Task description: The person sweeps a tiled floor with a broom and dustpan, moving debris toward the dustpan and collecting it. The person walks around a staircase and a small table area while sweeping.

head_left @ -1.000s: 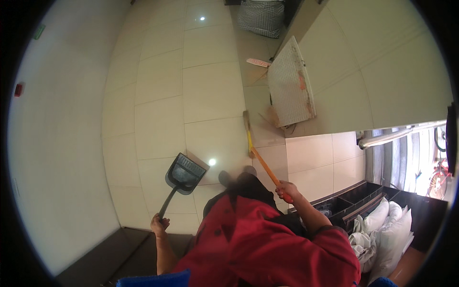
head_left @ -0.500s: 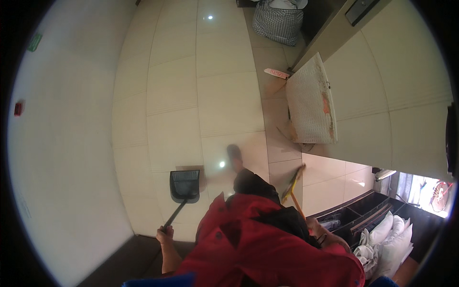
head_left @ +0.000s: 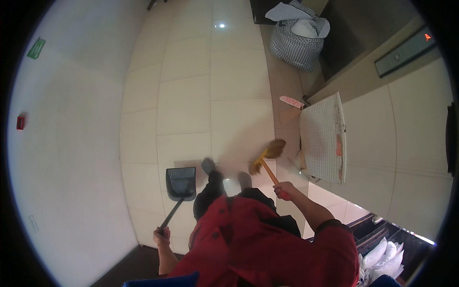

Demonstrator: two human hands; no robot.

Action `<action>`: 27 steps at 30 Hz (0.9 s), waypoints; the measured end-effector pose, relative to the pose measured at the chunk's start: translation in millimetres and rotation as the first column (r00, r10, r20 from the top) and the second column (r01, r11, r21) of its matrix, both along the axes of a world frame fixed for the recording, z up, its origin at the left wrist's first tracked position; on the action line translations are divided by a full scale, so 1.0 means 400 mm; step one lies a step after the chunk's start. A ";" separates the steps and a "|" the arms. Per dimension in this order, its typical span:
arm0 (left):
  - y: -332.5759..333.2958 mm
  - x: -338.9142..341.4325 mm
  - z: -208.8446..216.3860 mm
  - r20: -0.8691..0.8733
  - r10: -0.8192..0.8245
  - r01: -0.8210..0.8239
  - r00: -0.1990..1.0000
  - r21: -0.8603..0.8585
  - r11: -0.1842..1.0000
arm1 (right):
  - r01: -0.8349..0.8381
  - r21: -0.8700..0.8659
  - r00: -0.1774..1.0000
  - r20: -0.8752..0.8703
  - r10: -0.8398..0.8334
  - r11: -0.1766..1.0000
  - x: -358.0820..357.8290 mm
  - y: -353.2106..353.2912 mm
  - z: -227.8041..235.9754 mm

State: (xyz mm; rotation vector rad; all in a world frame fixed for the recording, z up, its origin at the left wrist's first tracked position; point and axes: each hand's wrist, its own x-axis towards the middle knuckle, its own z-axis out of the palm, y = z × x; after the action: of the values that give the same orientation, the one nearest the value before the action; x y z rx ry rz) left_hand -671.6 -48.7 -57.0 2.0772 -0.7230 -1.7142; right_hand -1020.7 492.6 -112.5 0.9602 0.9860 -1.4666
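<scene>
My left hand (head_left: 162, 236) is closed round the handle of a black long-handled dustpan (head_left: 181, 182), whose scoop is over the tiles ahead of it; whether the pan touches the floor I cannot tell. In my right hand (head_left: 284, 190) is a broom (head_left: 270, 154) with an orange handle and yellow-brown bristles, slightly blurred. The broom head is in front of my right shoe (head_left: 245, 180), to the right of the dustpan. My left shoe (head_left: 208, 166) stands between the dustpan and the broom.
A white wall (head_left: 81, 134) runs along the left of the tiled floor (head_left: 184, 112). At right, a stained whitish panel (head_left: 322, 138) leans by the tiled wall. Beyond it stands a stuffed checked bag (head_left: 297, 48). White bundles (head_left: 382, 256) sit in dark shelving at lower right.
The broom has swung from my right side to in front of my feet, with my right arm reaching forward. Both shoes now show. The dustpan stays at my left.
</scene>
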 end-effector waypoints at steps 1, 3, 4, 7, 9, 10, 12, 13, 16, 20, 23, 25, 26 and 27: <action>-0.017 -0.019 0.002 -0.028 0.001 -0.001 1.000 0.016 1.000 | -0.014 -0.027 0.999 -0.044 0.013 1.000 -0.064 -0.043 -0.001; -0.085 -0.075 -0.012 -0.088 -0.003 0.007 0.996 0.044 0.999 | -0.023 -0.064 0.994 -0.109 0.016 0.998 -0.191 -0.152 -0.002; -0.122 -0.130 -0.022 -0.097 -0.014 0.022 0.995 0.074 0.997 | -0.013 -0.072 0.991 -0.130 0.004 0.997 -0.259 -0.206 -0.003; -0.238 -0.237 -0.040 -0.067 -0.027 0.036 0.997 0.138 0.990 | 0.005 -0.119 0.976 -0.213 -0.031 0.993 -0.398 -0.330 -0.013; -0.300 -0.324 -0.024 0.021 -0.039 0.035 0.999 0.157 0.987 | 0.010 -0.124 0.959 -0.280 -0.045 0.992 -0.464 -0.363 0.017; -0.314 -0.391 -0.010 0.033 -0.068 0.062 0.997 0.143 0.988 | 0.009 -0.106 0.949 -0.313 -0.042 0.994 -0.478 -0.341 0.046; -0.348 -0.521 0.075 0.090 -0.126 0.117 0.988 0.106 0.988 | 0.035 -0.062 0.951 -0.306 -0.052 0.997 -0.498 -0.289 0.117; -0.374 -0.541 0.109 0.095 -0.141 0.130 0.985 0.114 0.985 | -0.013 0.115 0.945 -0.323 0.050 0.993 -0.487 -0.281 0.183; -0.415 -0.632 0.253 0.220 -0.147 0.124 0.964 0.114 0.986 | -0.020 0.132 0.965 -0.256 0.053 0.991 -0.416 -0.224 0.400; -0.479 -0.737 0.208 0.185 -0.114 0.099 0.976 0.088 0.991 | 0.035 0.211 0.994 -0.105 -0.013 0.977 -0.473 -0.258 0.491; -0.516 -0.769 0.186 0.151 -0.088 0.076 0.985 0.087 0.993 | 0.185 0.144 0.968 0.146 -0.206 0.972 -0.497 -0.269 0.339; -0.529 -0.824 0.158 0.124 -0.084 0.071 0.989 0.106 0.992 | 0.094 0.181 0.968 0.213 -0.132 0.979 -0.564 -0.320 0.196; -0.540 -0.822 0.147 0.128 -0.086 0.074 0.988 0.096 0.993 | 0.057 0.144 0.984 0.160 -0.080 0.988 -0.600 -0.381 0.176; -0.545 -0.814 0.134 0.134 -0.082 0.070 0.988 0.090 0.993 | 0.010 0.113 0.994 0.106 -0.023 0.994 -0.651 -0.471 0.182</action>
State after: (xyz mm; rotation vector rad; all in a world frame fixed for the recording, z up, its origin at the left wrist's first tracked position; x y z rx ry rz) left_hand -997.2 -266.8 -3.4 2.2711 -0.7923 -1.6817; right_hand -1280.9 304.4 -39.8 1.1196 0.9919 -1.3696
